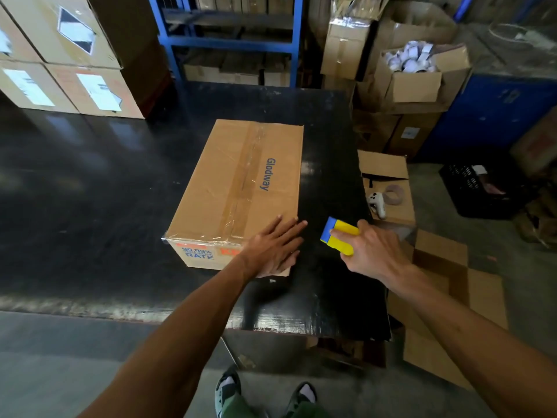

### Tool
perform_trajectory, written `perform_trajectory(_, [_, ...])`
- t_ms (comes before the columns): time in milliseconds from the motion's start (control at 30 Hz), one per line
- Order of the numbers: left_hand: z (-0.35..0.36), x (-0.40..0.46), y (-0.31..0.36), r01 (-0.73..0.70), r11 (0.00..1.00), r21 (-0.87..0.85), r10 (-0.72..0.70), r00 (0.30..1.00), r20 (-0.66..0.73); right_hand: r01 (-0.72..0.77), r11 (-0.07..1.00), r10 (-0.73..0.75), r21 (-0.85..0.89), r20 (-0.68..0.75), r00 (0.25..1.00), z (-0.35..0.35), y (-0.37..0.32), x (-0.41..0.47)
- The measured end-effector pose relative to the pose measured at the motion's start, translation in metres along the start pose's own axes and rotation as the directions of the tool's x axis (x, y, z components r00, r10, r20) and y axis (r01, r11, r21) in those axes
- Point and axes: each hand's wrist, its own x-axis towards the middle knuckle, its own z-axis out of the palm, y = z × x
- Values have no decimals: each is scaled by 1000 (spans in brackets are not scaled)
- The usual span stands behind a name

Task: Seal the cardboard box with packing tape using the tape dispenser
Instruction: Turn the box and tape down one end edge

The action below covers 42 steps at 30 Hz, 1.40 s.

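A closed cardboard box (229, 182) printed "Glodway" lies on the black table (90, 191). Clear packing tape runs along its top centre seam and over the near edge. My left hand (275, 247) lies flat, fingers spread, on the box's near right corner. Just right of the box, my right hand (372, 248) grips a yellow and blue tape dispenser (339, 235) above the table, apart from the box.
Stacked labelled cartons (60, 55) stand at the table's far left. A blue shelf rack (235, 40) is behind. Right of the table are open cartons (416, 76), a low box holding a white controller (378, 203) and a tape core, a black crate (479, 188), and flattened cardboard (452, 312).
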Motion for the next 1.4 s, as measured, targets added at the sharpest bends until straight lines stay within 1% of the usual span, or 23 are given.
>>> perform_trajectory(67, [-8, 3, 0, 109, 991, -77, -105, 993, 49, -6, 1000, 6, -7, 3, 1000, -3, 7, -2])
perform_trajectory(100, [-13, 7, 0, 216, 970, -109, -203, 972, 115, -16, 1000, 16, 9, -22, 1000, -5, 9, -3])
perform_trajectory(133, [-17, 12, 1, 350, 930, -116, -322, 924, 205, -33, 999, 35, 36, -47, 998, -6, 11, -3])
perform_trajectory(200, [-23, 21, 4, 574, 816, -64, -522, 780, 345, -57, 994, 64, 92, -78, 995, -7, 13, -1])
perform_trajectory(233, [-25, 25, 6, 621, 783, -36, -566, 735, 373, -60, 992, 70, 115, -83, 994, -8, 13, 2])
perform_trajectory(267, [-27, 27, 8, 639, 769, -25, -582, 716, 385, -63, 988, 77, 141, -90, 993, -9, 12, 4])
perform_trajectory(333, [-29, 27, 6, 625, 779, -41, -561, 725, 399, -80, 974, 105, 212, -112, 988, -11, 9, 12])
perform_trajectory(533, [-50, -36, -36, 501, 839, -212, -400, 832, 386, -104, 860, 199, 500, -140, 970, -22, -15, 42])
perform_trajectory(600, [-59, -48, -52, 531, 821, -210, -450, 828, 334, -92, 838, 197, 537, -140, 970, -28, -22, 52])
perform_trajectory(633, [-61, -46, -55, 579, 797, -173, -513, 799, 313, -85, 835, 187, 543, -135, 973, -32, -26, 57])
perform_trajectory(667, [-61, -40, -55, 650, 748, -131, -591, 743, 313, -82, 832, 180, 549, -127, 975, -36, -29, 61])
perform_trajectory(733, [-53, -24, -49, 792, 605, -77, -717, 585, 379, -91, 825, 189, 558, -119, 975, -43, -34, 70])
perform_trajectory(767, [-47, -19, -45, 824, 563, -57, -732, 530, 428, -103, 823, 201, 559, -116, 973, -47, -35, 75])
perform_trajectory(800, [-42, -17, -44, 829, 559, -33, -724, 506, 469, -116, 820, 213, 561, -110, 971, -50, -37, 79])
perform_trajectory(833, [-40, -20, -49, 812, 583, -11, -703, 511, 495, -128, 814, 223, 567, -101, 970, -53, -39, 83])
perform_trajectory(900, [-47, -35, -73, 733, 681, 6, -620, 572, 537, -150, 781, 252, 607, -85, 964, -58, -42, 92])
perform_trajectory(1000, [-66, -77, -138, 570, 822, 2, -455, 655, 603, -197, 706, 327, 681, -67, 943, -66, -50, 103])
perform_trajectory(1067, [-83, -106, -186, 475, 879, 45, -378, 635, 674, -240, 668, 380, 705, -45, 924, -68, -56, 110])
perform_trajectory(1133, [-95, -117, -213, 428, 897, 108, -365, 580, 728, -269, 641, 416, 719, -32, 909, -70, -61, 115])
perform_trajectory(1167, [-97, -114, -216, 421, 898, 131, -373, 568, 734, -282, 623, 431, 730, -20, 902, -69, -64, 118])
perform_trajectory(1233, [-91, -92, -201, 440, 893, 98, -374, 603, 704, -311, 587, 456, 748, 13, 890, -70, -70, 125])
perform_trajectory(1333, [-60, -44, -160, 494, 868, -57, -347, 684, 641, -337, 545, 480, 768, 44, 876, -76, -77, 131])
perform_trajectory(1400, [-42, -20, -141, 528, 846, -77, -382, 699, 604, -338, 539, 480, 772, 48, 876, -78, -81, 131])
